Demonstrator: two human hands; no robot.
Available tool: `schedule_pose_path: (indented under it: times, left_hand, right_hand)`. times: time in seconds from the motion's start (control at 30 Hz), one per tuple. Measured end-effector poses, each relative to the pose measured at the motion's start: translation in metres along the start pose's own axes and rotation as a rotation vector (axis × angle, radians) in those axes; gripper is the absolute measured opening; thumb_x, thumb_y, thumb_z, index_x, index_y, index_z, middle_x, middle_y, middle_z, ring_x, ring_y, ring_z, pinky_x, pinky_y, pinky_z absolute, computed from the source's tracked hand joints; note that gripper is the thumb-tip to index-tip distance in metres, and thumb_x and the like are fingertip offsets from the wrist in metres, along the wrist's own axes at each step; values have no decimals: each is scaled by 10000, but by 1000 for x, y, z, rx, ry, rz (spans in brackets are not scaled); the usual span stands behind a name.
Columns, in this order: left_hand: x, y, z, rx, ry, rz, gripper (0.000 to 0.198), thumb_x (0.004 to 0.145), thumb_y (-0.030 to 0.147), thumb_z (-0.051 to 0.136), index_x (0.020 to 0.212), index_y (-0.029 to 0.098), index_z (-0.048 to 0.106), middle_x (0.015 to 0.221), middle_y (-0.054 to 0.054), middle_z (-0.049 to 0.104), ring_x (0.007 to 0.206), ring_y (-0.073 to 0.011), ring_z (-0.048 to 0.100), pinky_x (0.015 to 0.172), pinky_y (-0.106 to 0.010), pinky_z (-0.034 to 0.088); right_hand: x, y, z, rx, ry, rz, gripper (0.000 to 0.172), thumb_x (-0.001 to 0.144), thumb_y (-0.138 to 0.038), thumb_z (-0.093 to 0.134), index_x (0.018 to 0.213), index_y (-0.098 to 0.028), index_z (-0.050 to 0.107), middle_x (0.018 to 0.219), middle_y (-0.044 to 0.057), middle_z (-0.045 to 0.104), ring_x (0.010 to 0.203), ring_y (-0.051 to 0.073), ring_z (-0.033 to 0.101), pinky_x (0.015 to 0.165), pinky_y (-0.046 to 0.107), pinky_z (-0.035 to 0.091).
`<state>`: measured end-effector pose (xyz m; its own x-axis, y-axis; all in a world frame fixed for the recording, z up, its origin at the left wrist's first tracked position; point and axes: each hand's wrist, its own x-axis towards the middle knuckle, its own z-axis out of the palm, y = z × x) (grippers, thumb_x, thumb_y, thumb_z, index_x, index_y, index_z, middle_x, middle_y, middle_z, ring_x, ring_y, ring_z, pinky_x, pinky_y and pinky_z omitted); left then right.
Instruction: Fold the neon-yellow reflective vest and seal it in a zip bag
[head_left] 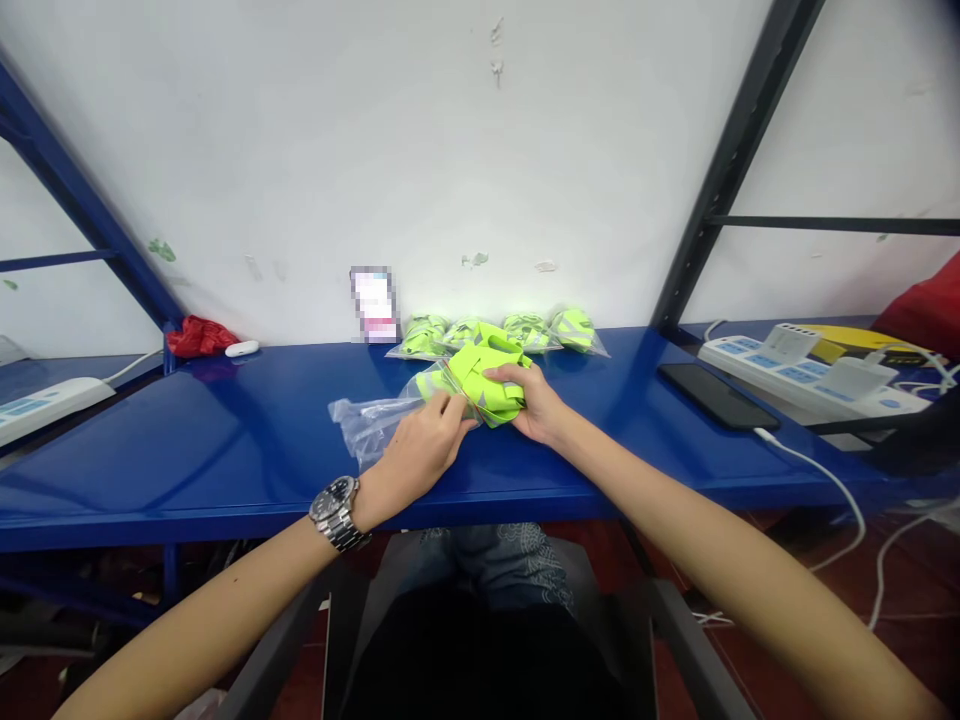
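A folded neon-yellow vest with grey reflective strips [486, 380] lies on the blue shelf [225, 440], partly inside the mouth of a clear plastic bag [367, 420]. My left hand [424, 445], with a metal watch on its wrist, pinches the bag's open edge beside the vest. My right hand [534, 402] is closed around the vest from the right, its fingers curled over the top. Behind the vest, against the wall, sit several bagged vests [525, 330] in a row.
A black phone [714, 395] on a white cable lies to the right, next to white power strips [795, 360]. A red cloth [199, 336] and a small white case [241, 348] sit at the back left. Another power strip [45, 400] is at far left.
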<state>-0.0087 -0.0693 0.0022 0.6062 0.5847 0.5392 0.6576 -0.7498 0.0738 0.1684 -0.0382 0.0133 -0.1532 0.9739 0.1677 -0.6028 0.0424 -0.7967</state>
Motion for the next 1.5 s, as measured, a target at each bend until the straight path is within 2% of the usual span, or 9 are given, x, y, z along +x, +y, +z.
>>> schedule_pose_path:
  times: [0.1, 0.2, 0.33, 0.47, 0.63, 0.77, 1.07, 1.4, 1.5]
  left_hand:
    - [-3, 5, -5, 350, 85, -84, 304, 972, 440, 463, 970, 149, 550, 922, -130, 589, 798, -260, 582, 630, -360, 443]
    - [-7, 5, -11, 514, 210, -118, 613, 875, 604, 549, 1168, 66, 538, 1154, -262, 570, 1058, -396, 548, 832, -485, 449]
    - [-6, -6, -13, 458, 79, -75, 857, 796, 738, 543, 1242, 8, 498, 1187, -283, 585, 1115, -413, 548, 1007, -565, 358]
    - [0, -21, -9, 310, -38, -56, 830, 718, 797, 575, 1116, 70, 558, 1001, -185, 657, 958, -344, 618, 954, -526, 426]
    - [5, -34, -5, 177, 140, -9, 889, 683, 759, 648, 1226, 71, 496, 1064, -190, 654, 953, -320, 631, 776, -415, 508]
    - [7, -34, -3, 201, 248, 55, 788, 673, 717, 685, 1123, 84, 554, 983, -176, 678, 892, -314, 645, 751, -419, 502]
    - [15, -27, 9, 57, 160, 56, 642, 672, 478, 762, 1131, 111, 504, 1026, -148, 636, 945, -302, 619, 789, -419, 528]
    - [25, -27, 20, 50, 306, 18, 694, 737, 231, 675, 1322, 43, 352, 1206, -225, 510, 1164, -367, 495, 994, -544, 456]
    - [24, -24, 7, -35, 220, 10, 770, 713, 251, 691, 1366, 46, 337, 1250, -222, 493, 1204, -373, 476, 1027, -540, 445]
  right_hand:
    - [-3, 2, -1, -21, -55, 17, 325, 578, -156, 746, 897, -182, 687, 903, 45, 746, 801, 233, 698, 739, 356, 589]
    - [-6, 2, -2, -39, -112, 31, 344, 570, -146, 747, 908, -184, 695, 918, 46, 745, 809, 235, 697, 746, 359, 587]
    - [-8, 4, 0, -70, -144, 63, 367, 548, -123, 756, 909, -155, 699, 897, 59, 741, 779, 233, 697, 755, 378, 578]
    - [-9, 7, 3, -114, -143, 55, 412, 532, -118, 779, 935, -149, 699, 880, 54, 740, 760, 227, 692, 744, 381, 570]
    - [-12, 6, 3, -183, -156, 39, 410, 513, -127, 816, 906, -148, 701, 874, 50, 737, 773, 228, 686, 740, 373, 564]
    - [-13, 6, -1, -245, -176, -19, 465, 510, -142, 830, 958, -153, 706, 922, 42, 733, 837, 221, 677, 822, 375, 542]
    - [-10, 7, -17, -525, -196, -144, 385, 534, -214, 840, 877, -124, 690, 796, -4, 667, 711, 157, 589, 703, 300, 496]
    - [-1, 14, 2, -702, -268, -472, 626, 664, -330, 776, 1204, -187, 493, 1094, 58, 603, 985, 201, 575, 881, 335, 480]
    - [-1, 11, -3, -772, -289, -510, 604, 690, -339, 757, 1202, -188, 474, 1090, 61, 598, 967, 200, 579, 855, 330, 482]
